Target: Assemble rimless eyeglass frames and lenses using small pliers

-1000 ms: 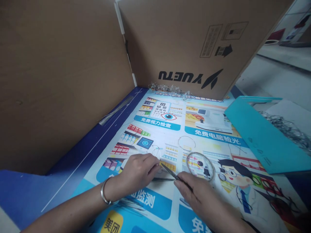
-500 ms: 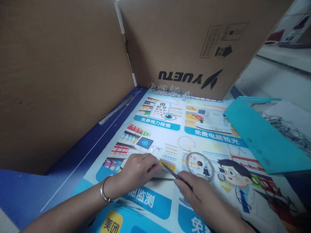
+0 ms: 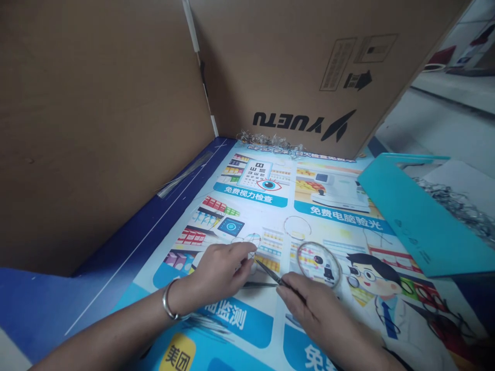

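Observation:
My left hand [image 3: 224, 270], with a metal bangle on the wrist, has its thumb and index finger pinched around a thin wire piece [image 3: 253, 238]. Fine loops of it show just beyond the fingertips, and its exact shape is hard to make out. My right hand [image 3: 309, 301] grips slim pointed metal tweezers [image 3: 268, 271], whose tip points left, close to my left fingertips. A dark thin strip lies below the tip; I cannot tell if it is a shadow. A coil of wire [image 3: 340, 270] lies beyond my right hand, and a thinner wire ring [image 3: 297, 228] lies behind it.
Cardboard panels [image 3: 108, 129] stand at the left and back. Clear wiry pieces [image 3: 266, 140] are heaped along the back panel. Straight wires [image 3: 185, 175] lie at left, more wires [image 3: 211, 327] by my left wrist. A turquoise box [image 3: 421, 226] at right holds tangled wire pieces.
My left fingers have shifted slightly, with the index finger raised and straighter, and the wire loops have turned a little. The right hand with the tweezers has hardly moved.

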The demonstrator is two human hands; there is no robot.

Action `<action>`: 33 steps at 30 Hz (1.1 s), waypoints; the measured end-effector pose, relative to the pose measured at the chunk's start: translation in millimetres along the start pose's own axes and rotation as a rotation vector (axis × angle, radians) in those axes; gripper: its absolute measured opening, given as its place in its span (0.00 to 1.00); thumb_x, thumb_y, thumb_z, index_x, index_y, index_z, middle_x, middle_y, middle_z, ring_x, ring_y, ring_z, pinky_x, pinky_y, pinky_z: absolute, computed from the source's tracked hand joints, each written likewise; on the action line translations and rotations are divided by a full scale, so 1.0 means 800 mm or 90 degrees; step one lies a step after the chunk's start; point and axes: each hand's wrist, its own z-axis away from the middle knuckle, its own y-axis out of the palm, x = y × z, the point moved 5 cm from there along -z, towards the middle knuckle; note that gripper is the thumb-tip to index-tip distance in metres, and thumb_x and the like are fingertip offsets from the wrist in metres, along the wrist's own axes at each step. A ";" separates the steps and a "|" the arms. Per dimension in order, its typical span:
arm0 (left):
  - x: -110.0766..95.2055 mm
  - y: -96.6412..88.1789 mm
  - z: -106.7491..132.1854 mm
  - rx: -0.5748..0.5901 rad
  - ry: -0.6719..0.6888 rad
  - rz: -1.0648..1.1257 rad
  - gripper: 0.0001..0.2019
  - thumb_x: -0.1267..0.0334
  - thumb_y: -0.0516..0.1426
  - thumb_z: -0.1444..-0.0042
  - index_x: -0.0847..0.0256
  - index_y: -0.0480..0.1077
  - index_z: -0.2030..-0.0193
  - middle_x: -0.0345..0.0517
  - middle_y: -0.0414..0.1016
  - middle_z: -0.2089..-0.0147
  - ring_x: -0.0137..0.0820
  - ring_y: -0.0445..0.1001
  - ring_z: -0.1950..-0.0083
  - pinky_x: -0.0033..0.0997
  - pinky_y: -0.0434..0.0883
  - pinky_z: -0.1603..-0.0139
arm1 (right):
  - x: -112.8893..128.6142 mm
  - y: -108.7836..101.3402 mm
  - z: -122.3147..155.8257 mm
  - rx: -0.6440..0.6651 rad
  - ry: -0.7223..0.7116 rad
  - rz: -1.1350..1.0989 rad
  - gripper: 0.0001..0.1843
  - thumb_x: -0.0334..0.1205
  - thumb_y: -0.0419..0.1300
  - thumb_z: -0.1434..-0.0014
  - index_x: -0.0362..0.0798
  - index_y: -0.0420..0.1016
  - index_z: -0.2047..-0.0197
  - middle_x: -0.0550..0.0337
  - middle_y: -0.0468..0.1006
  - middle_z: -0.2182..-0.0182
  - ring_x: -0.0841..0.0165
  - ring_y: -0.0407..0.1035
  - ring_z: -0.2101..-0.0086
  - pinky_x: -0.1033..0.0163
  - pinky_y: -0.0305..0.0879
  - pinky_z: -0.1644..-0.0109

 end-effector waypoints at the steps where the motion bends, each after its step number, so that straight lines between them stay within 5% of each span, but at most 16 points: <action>1: -0.001 -0.001 0.000 -0.006 0.014 0.003 0.11 0.69 0.51 0.44 0.60 0.65 0.54 0.41 0.76 0.69 0.28 0.72 0.73 0.26 0.65 0.73 | 0.000 0.000 -0.001 -0.004 -0.002 -0.006 0.17 0.51 0.43 0.37 0.50 0.64 0.69 0.59 0.74 0.70 0.66 0.67 0.69 0.63 0.56 0.67; 12: 0.002 -0.001 0.001 -0.053 0.038 0.098 0.09 0.71 0.53 0.44 0.61 0.71 0.58 0.42 0.73 0.72 0.26 0.70 0.72 0.25 0.65 0.72 | -0.007 0.004 -0.001 0.000 -0.033 -0.044 0.18 0.51 0.44 0.36 0.49 0.62 0.70 0.61 0.73 0.72 0.68 0.65 0.70 0.64 0.55 0.67; 23: 0.008 -0.009 -0.015 -0.017 -0.075 0.294 0.07 0.71 0.54 0.46 0.63 0.74 0.64 0.42 0.76 0.72 0.23 0.71 0.73 0.22 0.68 0.71 | -0.005 -0.003 0.000 0.056 -0.029 -0.155 0.20 0.53 0.45 0.37 0.48 0.63 0.71 0.63 0.69 0.74 0.71 0.63 0.72 0.67 0.55 0.70; 33: 0.002 -0.008 -0.014 -0.026 0.021 0.295 0.09 0.70 0.54 0.44 0.63 0.74 0.60 0.44 0.75 0.72 0.25 0.71 0.71 0.24 0.69 0.71 | -0.008 -0.001 0.001 0.136 0.036 -0.320 0.20 0.56 0.46 0.39 0.48 0.64 0.69 0.63 0.67 0.74 0.73 0.64 0.73 0.69 0.59 0.72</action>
